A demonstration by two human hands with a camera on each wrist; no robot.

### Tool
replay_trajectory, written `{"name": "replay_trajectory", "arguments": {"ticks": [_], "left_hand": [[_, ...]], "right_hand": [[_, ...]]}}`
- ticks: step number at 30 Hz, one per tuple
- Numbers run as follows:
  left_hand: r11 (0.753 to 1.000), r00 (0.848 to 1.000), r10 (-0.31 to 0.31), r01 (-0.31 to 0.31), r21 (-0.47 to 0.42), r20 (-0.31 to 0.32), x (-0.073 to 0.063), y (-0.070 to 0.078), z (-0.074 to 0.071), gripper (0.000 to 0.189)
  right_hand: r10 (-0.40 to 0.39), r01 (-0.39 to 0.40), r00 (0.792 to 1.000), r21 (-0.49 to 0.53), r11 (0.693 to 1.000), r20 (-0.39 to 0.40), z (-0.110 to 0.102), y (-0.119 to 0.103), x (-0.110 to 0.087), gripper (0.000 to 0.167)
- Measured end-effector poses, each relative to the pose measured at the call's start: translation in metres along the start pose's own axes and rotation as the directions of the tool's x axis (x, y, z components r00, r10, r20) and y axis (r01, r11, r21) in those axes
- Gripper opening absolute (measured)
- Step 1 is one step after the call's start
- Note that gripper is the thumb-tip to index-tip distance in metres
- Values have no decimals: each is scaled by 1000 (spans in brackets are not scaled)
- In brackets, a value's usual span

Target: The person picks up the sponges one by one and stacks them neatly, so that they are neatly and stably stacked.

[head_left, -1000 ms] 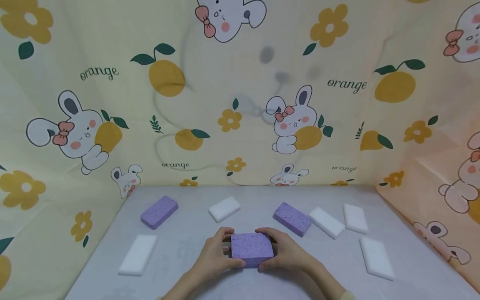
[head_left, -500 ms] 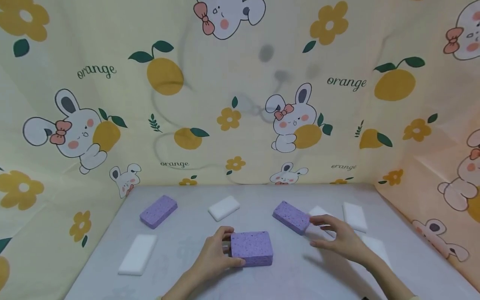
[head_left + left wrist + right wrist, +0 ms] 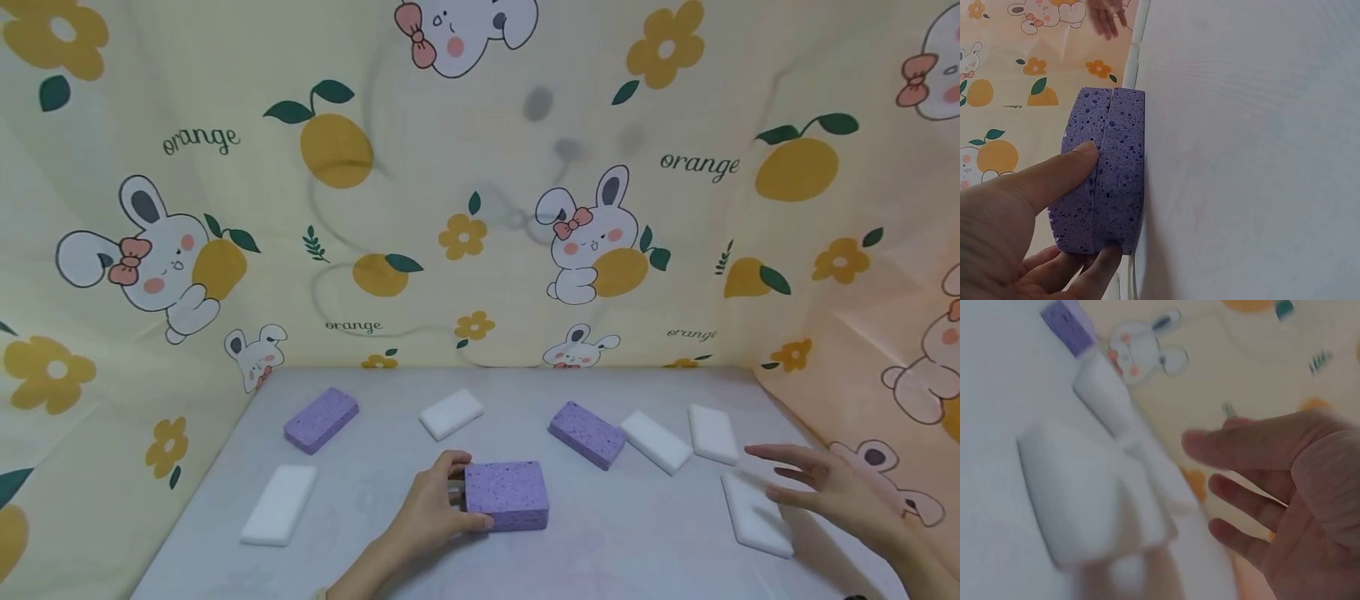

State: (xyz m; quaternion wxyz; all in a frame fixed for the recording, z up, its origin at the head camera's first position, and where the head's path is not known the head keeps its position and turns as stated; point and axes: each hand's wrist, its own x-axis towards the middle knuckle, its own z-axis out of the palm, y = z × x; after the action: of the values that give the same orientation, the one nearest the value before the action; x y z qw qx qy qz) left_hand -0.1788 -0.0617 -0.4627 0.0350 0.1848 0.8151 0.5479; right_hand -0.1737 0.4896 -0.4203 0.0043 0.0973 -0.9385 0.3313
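Two purple sponges (image 3: 507,487) lie stacked near the middle front of the table; the seam between them shows in the left wrist view. My left hand (image 3: 433,507) grips the stack from its left side, thumb at the near face and fingers at the far edge. At the right, my right hand (image 3: 828,487) hovers with fingers spread, holding nothing. Its fingertips overlap a white sponge block (image 3: 753,527) in the head view. Below the right hand in the right wrist view, the same block (image 3: 1079,494) appears blurred.
One purple sponge (image 3: 321,420) lies at the back left, another (image 3: 587,435) behind the stack to the right. White blocks lie at the left (image 3: 280,505), back middle (image 3: 452,414) and back right (image 3: 656,442). A printed cloth (image 3: 480,167) walls the table.
My right hand has let go of the stacked purple sponges and moved right, to above the rightmost white block. My left hand keeps its grip on the stack, which stays in place.
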Motion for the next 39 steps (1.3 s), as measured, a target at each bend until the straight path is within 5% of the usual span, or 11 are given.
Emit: {"name": "replay_trajectory", "arguments": {"ticks": [6, 12, 15, 23, 29, 39], "left_hand": [[1000, 1000, 11, -11, 13, 0, 0, -2, 0, 84], [1000, 1000, 10, -10, 12, 3, 0, -3, 0, 84], [1000, 1000, 12, -12, 17, 1, 0, -2, 0, 84], [1000, 1000, 16, -16, 17, 1, 0, -2, 0, 83], [1000, 1000, 14, -14, 23, 0, 0, -2, -1, 83], [1000, 1000, 13, -13, 27, 4, 0, -2, 0, 84]], "right_hand": [[50, -54, 997, 61, 997, 65, -3, 20, -6, 56], [-52, -20, 975, 316, 949, 216, -2, 34, -6, 60], [-88, -9, 965, 365, 931, 248, -1, 38, -5, 61], [108, -157, 967, 210, 965, 230, 7, 27, -1, 75], [163, -209, 958, 190, 959, 235, 11, 25, 1, 74], [27, -68, 979, 199, 978, 200, 15, 32, -2, 62]]}}
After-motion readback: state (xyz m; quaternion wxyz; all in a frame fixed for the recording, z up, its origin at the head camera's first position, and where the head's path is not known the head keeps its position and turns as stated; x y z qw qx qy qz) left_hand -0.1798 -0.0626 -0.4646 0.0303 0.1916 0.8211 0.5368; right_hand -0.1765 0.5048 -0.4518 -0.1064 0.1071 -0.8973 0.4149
